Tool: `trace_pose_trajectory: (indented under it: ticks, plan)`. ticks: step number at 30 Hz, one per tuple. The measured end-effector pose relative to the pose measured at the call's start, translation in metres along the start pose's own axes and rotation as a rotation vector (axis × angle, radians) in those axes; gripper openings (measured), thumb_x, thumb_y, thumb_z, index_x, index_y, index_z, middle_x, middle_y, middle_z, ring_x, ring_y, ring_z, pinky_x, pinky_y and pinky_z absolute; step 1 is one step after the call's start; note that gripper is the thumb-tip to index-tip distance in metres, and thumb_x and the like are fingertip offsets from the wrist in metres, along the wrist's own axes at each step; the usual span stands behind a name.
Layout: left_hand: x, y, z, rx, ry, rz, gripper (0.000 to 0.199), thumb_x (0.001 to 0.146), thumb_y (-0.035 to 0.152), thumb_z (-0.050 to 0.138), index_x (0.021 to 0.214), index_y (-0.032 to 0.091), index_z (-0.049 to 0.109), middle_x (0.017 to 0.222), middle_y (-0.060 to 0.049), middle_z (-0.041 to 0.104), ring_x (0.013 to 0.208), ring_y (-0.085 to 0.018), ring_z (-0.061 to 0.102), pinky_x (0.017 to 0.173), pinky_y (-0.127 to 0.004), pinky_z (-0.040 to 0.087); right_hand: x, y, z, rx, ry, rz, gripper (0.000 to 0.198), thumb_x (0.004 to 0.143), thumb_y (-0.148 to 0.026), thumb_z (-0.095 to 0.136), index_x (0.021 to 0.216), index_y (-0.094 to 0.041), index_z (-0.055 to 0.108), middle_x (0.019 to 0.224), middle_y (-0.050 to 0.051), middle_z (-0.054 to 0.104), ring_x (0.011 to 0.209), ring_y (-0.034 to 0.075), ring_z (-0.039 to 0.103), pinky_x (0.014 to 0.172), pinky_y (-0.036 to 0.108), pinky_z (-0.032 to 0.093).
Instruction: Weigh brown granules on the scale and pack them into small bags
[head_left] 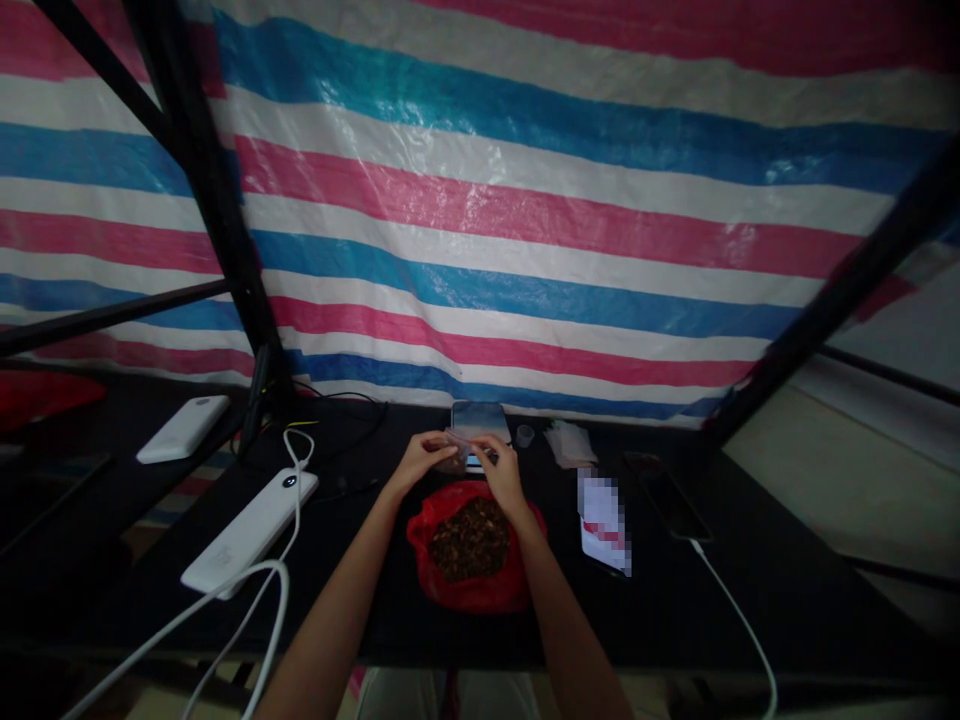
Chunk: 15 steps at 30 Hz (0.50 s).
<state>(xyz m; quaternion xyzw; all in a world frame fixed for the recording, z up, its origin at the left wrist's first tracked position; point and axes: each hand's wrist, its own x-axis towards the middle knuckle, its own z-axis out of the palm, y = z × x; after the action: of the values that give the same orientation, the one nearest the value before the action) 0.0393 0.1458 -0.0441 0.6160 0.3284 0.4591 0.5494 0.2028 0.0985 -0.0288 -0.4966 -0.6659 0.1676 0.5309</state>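
Note:
Both my hands pinch the top edge of a small clear plastic bag (452,462), with some brown stuff low inside it. My left hand (424,462) grips its left side, and my right hand (495,468) has the right side between thumb and fingers. Just below them on the table sits a red plastic bag (480,597), its mouth spread wide around a heap of brown, crumbly dried bits (471,540). Behind my hands lies a small flat scale (480,418), partly hidden by them. A little clear cup (524,436) stands to its right.
A stack of clear small bags (571,443) lies right of the cup. Nearer are a lit phone (604,525) and a dark phone (667,497) on a white cable. White power banks (247,535) and cables lie left. Striped sheeting (487,210) hangs behind the black table (630,625).

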Motion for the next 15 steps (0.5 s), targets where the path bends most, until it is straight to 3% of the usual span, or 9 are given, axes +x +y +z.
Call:
trace_pose_trajectory:
  ticks: [4,9,15]
  plan:
    - [0.0009,-0.0023,-0.0017,0.017,0.032,-0.027,0.03,0.063,0.033,0.066,0.083,0.011,0.064,0.084,-0.008,0.069,0.077,-0.02,0.063,0.073,-0.03,0.048,0.0003,0.0056,-0.0025,0.037,0.042,0.049,0.015,0.075,-0.029,0.052,0.078,-0.021,0.064,0.077,0.002,0.066,0.073,0.017,0.059,0.069,0.028,0.045]
    - [-0.0006,-0.0009,-0.0016,0.074,-0.012,-0.02,0.03,0.067,0.033,0.063,0.089,0.012,0.065,0.09,-0.008,0.068,0.084,-0.02,0.062,0.08,-0.032,0.046,-0.0013,0.0036,-0.0032,-0.125,0.101,0.064,0.014,0.074,-0.03,0.055,0.075,-0.023,0.066,0.075,0.001,0.067,0.069,0.017,0.058,0.075,0.032,0.043]
    - [-0.002,-0.0071,0.0036,0.006,-0.072,-0.035,0.042,0.056,0.026,0.073,0.093,0.012,0.061,0.089,-0.007,0.068,0.083,-0.019,0.062,0.082,-0.033,0.046,-0.0023,0.0079,-0.0044,-0.029,0.228,0.09,0.021,0.075,-0.03,0.053,0.091,-0.02,0.063,0.08,0.002,0.066,0.07,0.015,0.058,0.073,0.028,0.044]
